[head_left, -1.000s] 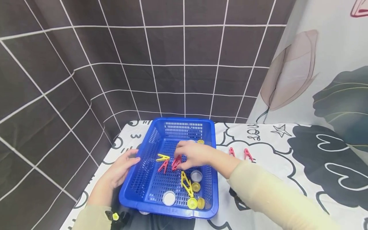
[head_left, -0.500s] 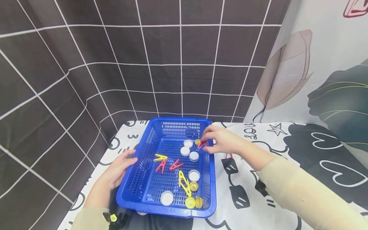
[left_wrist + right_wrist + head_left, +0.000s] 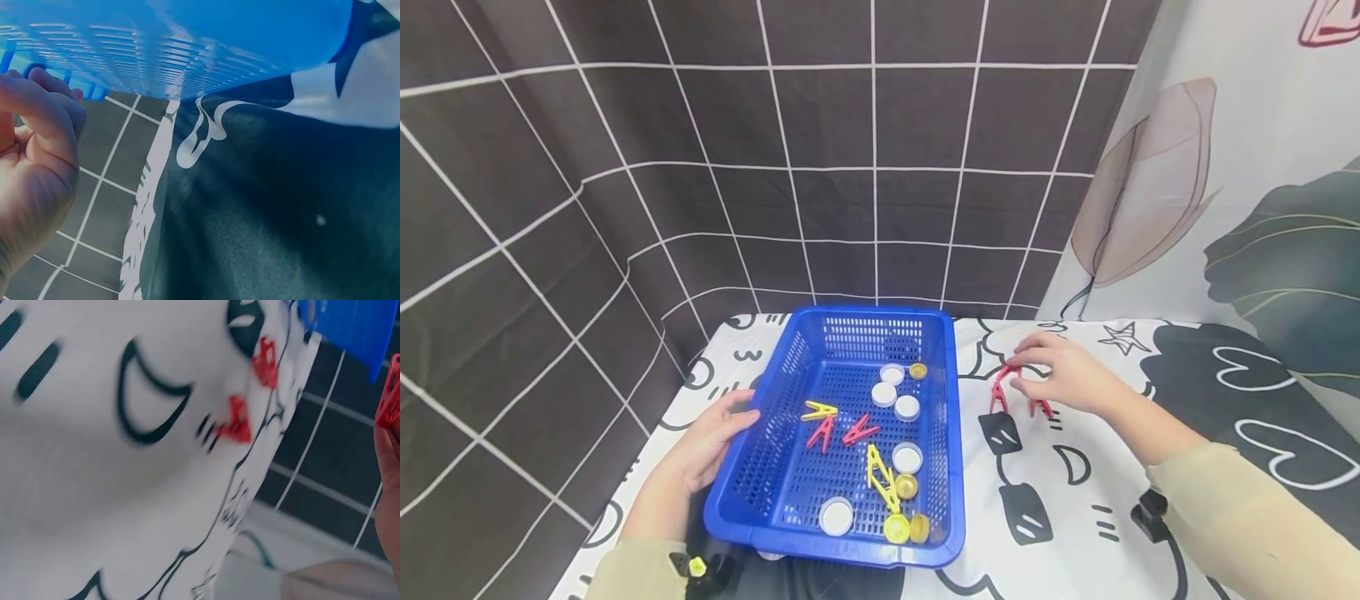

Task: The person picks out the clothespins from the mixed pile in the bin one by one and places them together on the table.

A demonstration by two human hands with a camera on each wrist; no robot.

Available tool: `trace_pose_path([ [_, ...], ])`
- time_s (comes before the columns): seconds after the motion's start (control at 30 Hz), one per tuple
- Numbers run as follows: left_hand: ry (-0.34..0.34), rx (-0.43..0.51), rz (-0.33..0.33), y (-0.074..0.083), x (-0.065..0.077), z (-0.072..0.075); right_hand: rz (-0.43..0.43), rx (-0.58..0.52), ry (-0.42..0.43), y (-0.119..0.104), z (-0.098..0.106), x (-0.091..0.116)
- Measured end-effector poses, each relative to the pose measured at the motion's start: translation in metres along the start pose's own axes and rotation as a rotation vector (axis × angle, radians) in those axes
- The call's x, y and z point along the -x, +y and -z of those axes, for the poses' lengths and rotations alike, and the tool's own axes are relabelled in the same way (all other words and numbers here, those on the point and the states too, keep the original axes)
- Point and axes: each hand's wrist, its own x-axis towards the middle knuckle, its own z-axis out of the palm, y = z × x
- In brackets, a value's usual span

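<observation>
Clip is pinched in our right hand, and in head view two more clips lie toward five and seven o'clock from it.

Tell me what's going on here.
A person's right hand pinches a red clothespin over the patterned cloth, near two more red clothespins on it. The left hand holds the left side of a blue basket. Inside are two other red clothespins, some yellow clothespins, and white caps and yellow caps.
</observation>
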Motion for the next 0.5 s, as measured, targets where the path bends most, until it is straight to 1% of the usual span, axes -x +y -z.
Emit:
trace_pose_path([
  [0.17,0.013,-0.004,0.013,0.002,0.0,-0.002,-0.075,0.021,-0.005,0.016,0.006,0.02],
  [0.37,0.017,0.002,0.022,0.004,0.0,-0.004,-0.09,0.054,0.036,0.028,0.007,0.034],
  [0.5,0.01,0.003,0.015,0.003,0.001,-0.003,-0.144,0.051,0.012,0.035,0.009,0.043],
])
